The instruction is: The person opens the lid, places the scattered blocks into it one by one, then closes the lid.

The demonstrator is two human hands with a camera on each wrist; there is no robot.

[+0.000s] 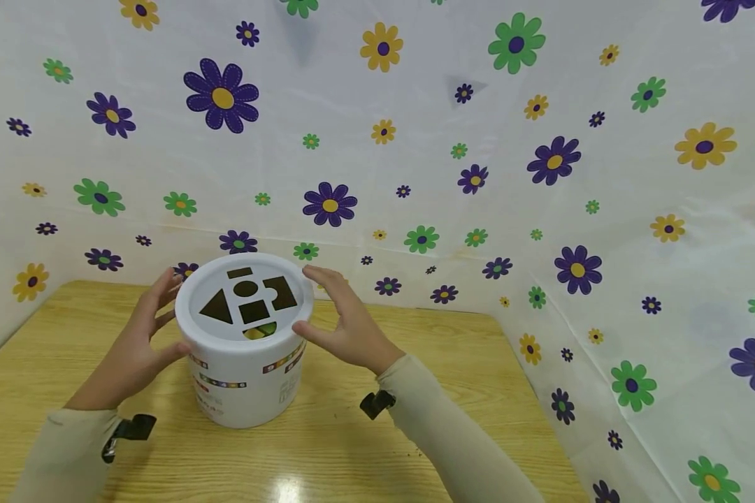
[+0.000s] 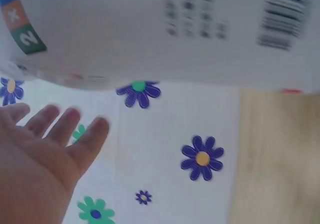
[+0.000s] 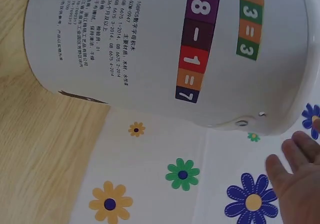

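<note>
A white plastic bucket (image 1: 245, 402) stands upright on the table, printed with coloured number strips. Its white lid (image 1: 210, 335) has several cut-out shapes, among them a triangle, a circle and a square; yellow and green pieces (image 1: 261, 330) show through the front slot. My left hand (image 1: 132, 349) is at the bucket's left side, fingers spread and thumb by the rim. On the other side, my right hand (image 1: 352, 325) has its fingers and thumb spread at the lid's right edge. Both wrist views show straight, relaxed fingers; whether the thumbs touch the rim, I cannot tell.
The wooden table (image 1: 428, 391) reaches back to a white cloth (image 1: 346, 91) with purple, green and yellow flowers, which hangs behind and along the right. Black straps (image 1: 377, 403) are on both wrists.
</note>
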